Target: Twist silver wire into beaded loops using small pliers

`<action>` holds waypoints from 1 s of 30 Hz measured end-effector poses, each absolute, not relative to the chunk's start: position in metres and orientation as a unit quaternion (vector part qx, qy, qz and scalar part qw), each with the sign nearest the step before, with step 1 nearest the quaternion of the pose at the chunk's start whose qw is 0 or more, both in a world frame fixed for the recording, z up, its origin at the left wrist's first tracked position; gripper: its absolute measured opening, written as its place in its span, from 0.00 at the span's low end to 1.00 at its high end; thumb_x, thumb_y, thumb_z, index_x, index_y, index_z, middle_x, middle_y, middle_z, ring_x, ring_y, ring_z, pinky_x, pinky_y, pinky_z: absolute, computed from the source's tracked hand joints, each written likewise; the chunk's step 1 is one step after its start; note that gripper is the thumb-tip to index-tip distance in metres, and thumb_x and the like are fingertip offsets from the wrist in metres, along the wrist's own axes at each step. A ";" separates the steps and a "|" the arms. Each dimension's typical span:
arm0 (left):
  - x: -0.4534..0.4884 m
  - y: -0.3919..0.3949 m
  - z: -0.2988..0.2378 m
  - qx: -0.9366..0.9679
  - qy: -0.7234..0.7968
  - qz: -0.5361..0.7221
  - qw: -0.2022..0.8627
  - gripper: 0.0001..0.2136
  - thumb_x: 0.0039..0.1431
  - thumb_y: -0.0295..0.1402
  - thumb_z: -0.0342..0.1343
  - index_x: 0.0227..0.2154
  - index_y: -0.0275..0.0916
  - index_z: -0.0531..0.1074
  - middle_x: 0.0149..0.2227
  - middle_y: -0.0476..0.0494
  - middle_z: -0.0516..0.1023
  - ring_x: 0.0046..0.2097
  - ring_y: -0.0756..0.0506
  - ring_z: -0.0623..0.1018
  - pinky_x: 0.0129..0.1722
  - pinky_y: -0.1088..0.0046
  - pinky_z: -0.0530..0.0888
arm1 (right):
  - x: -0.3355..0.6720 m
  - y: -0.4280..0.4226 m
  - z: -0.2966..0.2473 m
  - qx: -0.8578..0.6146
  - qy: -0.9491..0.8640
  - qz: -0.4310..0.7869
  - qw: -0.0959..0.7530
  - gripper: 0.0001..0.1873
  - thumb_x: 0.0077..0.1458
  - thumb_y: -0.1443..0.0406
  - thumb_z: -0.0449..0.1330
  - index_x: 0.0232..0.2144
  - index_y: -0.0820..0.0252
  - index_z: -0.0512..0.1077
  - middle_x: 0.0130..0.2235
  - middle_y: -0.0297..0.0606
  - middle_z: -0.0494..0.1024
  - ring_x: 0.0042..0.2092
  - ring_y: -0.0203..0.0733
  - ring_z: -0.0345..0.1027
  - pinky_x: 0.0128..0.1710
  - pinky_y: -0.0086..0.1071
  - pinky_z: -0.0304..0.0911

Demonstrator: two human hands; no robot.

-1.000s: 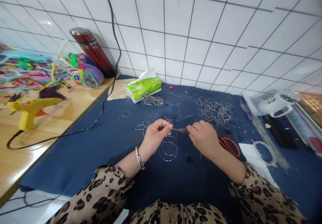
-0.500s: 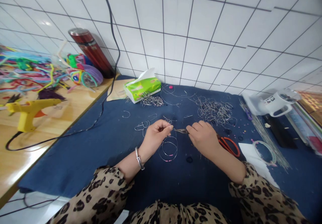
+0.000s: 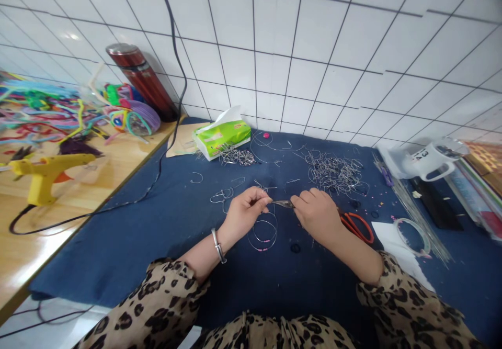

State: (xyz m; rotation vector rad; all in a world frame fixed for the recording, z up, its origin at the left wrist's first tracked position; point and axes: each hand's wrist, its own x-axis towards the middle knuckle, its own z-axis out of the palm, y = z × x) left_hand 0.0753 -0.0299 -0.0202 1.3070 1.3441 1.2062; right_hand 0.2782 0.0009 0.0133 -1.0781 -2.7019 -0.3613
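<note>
My left hand point(image 3: 243, 212) is closed in a pinch on a thin wire, just above some beaded wire rings point(image 3: 263, 232) lying on the blue cloth point(image 3: 157, 223). My right hand point(image 3: 318, 214) is closed round pliers with orange handles point(image 3: 356, 226). The pliers' tip point(image 3: 283, 203) meets the wire at my left fingertips. Both forearms wear leopard-print sleeves, and a silver bangle sits on my left wrist.
A heap of bent wires point(image 3: 337, 172) lies behind my hands, with a green tissue pack point(image 3: 223, 136) at the back left. A red flask point(image 3: 143, 79), coloured pipe cleaners and a yellow glue gun point(image 3: 41, 173) stand on the wooden table. A white mug point(image 3: 431, 159) and straight wires are at the right.
Hardly anything has changed: my left hand has shifted slightly right towards the pliers' tip. The right hand keeps its place.
</note>
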 end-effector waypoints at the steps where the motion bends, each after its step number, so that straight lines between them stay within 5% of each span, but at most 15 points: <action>1: 0.075 -0.030 -0.020 0.524 0.543 0.486 0.441 0.06 0.54 0.35 0.55 0.30 0.38 0.71 0.22 0.50 0.72 0.25 0.52 0.71 0.27 0.77 0.66 | 0.278 0.001 0.013 -0.367 -0.916 -0.123 0.105 0.10 0.57 0.68 0.50 0.35 0.59 0.71 0.28 0.38 0.67 0.34 0.40 0.53 0.33 0.34 0.45; 30: 0.075 -0.030 -0.023 0.505 0.571 0.480 0.434 0.08 0.52 0.37 0.56 0.28 0.37 0.70 0.22 0.49 0.74 0.25 0.51 0.72 0.25 0.78 0.66 | 0.278 0.001 0.012 -0.363 -0.912 -0.157 0.108 0.10 0.57 0.70 0.49 0.36 0.59 0.70 0.29 0.38 0.67 0.34 0.40 0.52 0.34 0.36 0.44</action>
